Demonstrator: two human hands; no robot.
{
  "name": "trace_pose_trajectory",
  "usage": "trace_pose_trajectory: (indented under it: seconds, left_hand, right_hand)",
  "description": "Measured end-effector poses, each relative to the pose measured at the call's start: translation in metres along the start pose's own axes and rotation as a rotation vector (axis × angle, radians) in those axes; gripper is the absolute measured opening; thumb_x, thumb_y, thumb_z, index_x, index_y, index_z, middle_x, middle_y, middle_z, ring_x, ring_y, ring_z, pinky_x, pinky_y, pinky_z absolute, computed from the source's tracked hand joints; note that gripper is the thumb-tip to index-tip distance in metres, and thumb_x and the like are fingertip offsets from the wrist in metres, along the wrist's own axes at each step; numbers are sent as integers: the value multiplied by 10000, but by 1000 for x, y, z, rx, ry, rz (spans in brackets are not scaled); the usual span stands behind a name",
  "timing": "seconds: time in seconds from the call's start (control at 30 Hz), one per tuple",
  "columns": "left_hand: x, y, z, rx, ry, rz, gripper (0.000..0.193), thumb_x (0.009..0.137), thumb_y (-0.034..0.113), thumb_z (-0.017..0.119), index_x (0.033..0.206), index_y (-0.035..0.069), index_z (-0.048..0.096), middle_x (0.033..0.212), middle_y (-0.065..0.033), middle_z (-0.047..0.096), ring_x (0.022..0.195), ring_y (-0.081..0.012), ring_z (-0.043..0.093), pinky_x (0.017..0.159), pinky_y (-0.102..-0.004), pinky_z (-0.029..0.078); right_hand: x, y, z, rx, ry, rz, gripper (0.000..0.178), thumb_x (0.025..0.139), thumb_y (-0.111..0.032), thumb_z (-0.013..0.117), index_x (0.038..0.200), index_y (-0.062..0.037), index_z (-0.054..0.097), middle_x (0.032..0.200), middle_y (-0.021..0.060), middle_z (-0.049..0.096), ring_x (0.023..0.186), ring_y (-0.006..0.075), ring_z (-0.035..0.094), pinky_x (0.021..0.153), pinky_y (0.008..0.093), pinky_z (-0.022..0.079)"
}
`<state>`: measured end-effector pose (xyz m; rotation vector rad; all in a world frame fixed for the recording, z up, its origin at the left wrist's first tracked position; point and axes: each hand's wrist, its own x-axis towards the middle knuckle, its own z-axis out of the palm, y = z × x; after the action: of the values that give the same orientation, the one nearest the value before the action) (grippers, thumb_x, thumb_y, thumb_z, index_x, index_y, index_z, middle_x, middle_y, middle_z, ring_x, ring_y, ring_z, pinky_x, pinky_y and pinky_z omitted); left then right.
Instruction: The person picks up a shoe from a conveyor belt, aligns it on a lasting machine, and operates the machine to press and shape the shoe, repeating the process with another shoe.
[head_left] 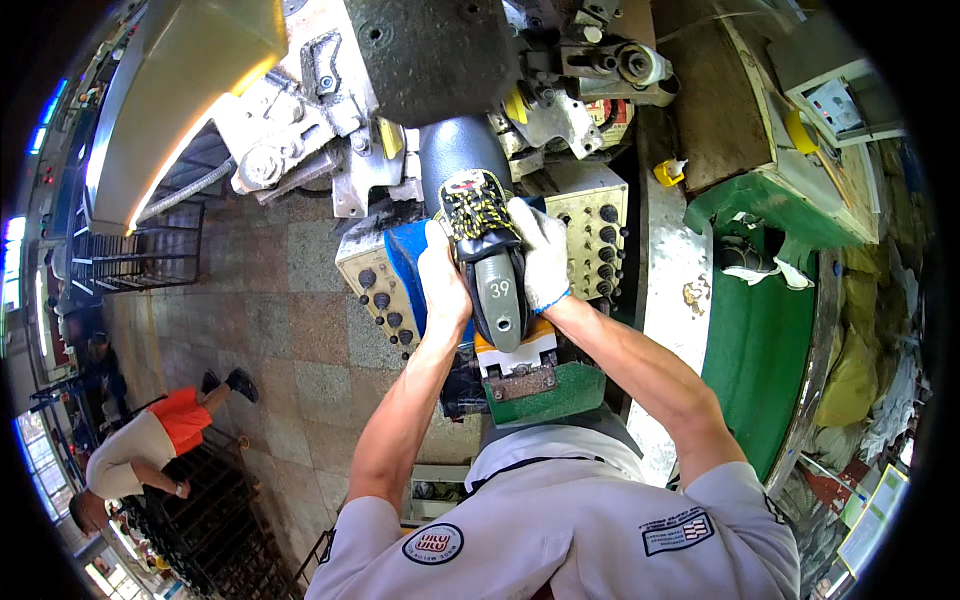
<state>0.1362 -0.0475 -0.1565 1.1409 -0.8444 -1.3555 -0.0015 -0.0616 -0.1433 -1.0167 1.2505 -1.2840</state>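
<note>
Between my hands is a black shoe upper (pixel 482 241) with black-and-yellow laces, fitted over a grey shoe last (pixel 497 292). Its toe end points away from me, close below a rounded dark machine part (pixel 458 150). My left hand (pixel 443 275) is closed along the left side of the upper. In a white glove with a blue cuff, my right hand (pixel 540 255) grips the right side near the ankle opening. The fingertips of both hands are partly hidden against the shoe.
Metal machine arms (pixel 365 150) flank the shoe, with knobbed control boxes (pixel 590 225) on both sides. A green-lined chute (pixel 765 340) at the right has a shoe (pixel 745 260) at its far end. To the left, a person (pixel 150 440) in orange shorts bends over a dark rack (pixel 215 510).
</note>
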Motion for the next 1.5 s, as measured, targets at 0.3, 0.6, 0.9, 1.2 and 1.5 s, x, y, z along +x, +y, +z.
trace_pose_trajectory:
  seconds: [0.3, 0.6, 0.9, 1.2, 1.5]
  left_hand:
    - [-16, -39, -42, -61, 167, -182, 655, 1092, 522, 374, 1279, -53, 629, 1018, -76, 726, 886, -153, 646, 848, -319, 524]
    - [-177, -235, -83, 1039, 29, -156, 792, 826, 129, 699, 1499, -76, 335, 1466, -324, 460, 1366, -426, 468, 1151, -456, 380]
    - [-153, -173, -94, 803, 26, -360, 774, 692, 235, 825, 1369, -19, 548, 1101, -251, 719, 1031, -414, 693, 922, -456, 546]
    - [-224, 20, -111, 688, 352, -213, 496, 737, 121, 851, 1171, -27, 662, 987, -117, 748, 845, -186, 696, 797, -329, 549]
    - [-227, 113, 12, 452, -26, 173, 468, 745, 189, 860, 1132, -7, 684, 997, -54, 744, 902, -101, 673, 843, -296, 539]
  right_hand:
    - [-13, 12, -18, 5, 184, 83, 559, 1017, -448, 591, 1201, 72, 677, 1157, 144, 710, 978, 168, 667, 890, 300, 516]
    - [-116, 11, -159, 270, 269, 236, 551, 1056, -318, 501, 1382, 125, 471, 1180, 284, 668, 929, 341, 738, 735, 366, 626]
    - [-99, -14, -138, 110, 125, 266, 549, 1037, -299, 567, 1410, 89, 460, 1208, 271, 660, 982, 331, 730, 759, 351, 619]
    - [-135, -66, -101, 124, -21, 145, 606, 980, -263, 672, 1404, 123, 476, 1198, 247, 681, 1005, 304, 728, 838, 354, 592]
    - [-148, -143, -71, 65, -670, -43, 1313, 585, -362, 993, 1583, 27, 234, 1558, 172, 435, 1411, 247, 440, 1181, 385, 338]
